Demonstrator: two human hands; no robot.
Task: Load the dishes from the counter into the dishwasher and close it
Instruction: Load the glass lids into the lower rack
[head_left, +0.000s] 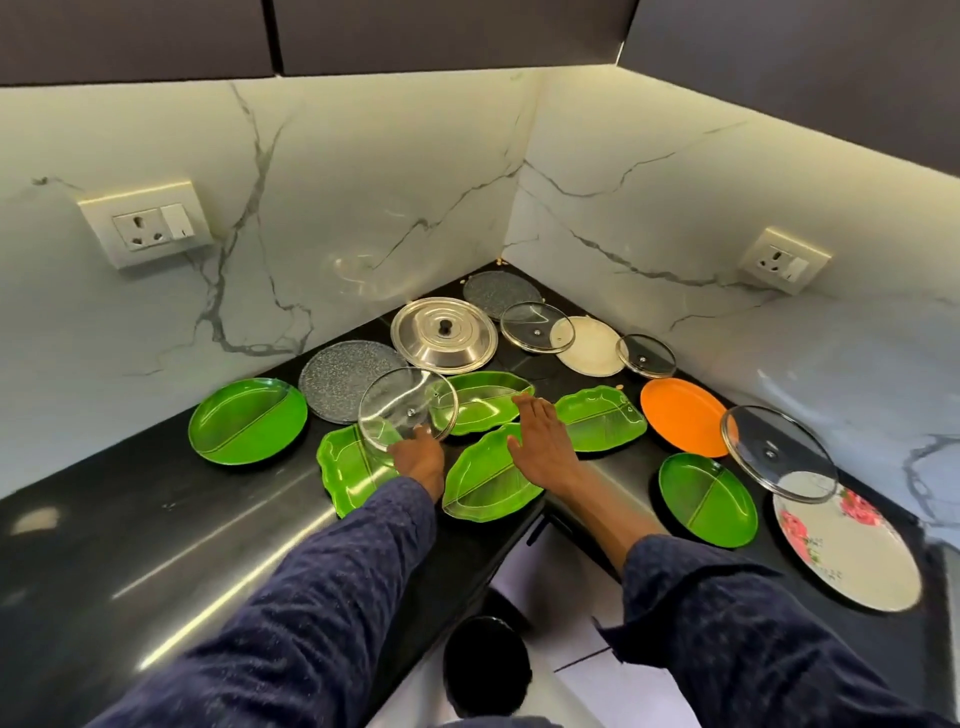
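Now left hand fingers pinch clear round glass lid, tilted; right hand fingers straight

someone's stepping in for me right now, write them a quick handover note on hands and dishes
Left hand holds a glass lid tilted up off the counter.
Right hand is open, flat over the leaf plates.
Done: nothing seems loaded; the dishwasher is out of view.
Left: green plates, steel lid, orange plate, floral plate and the other lids remain on the counter; load everything, then close.
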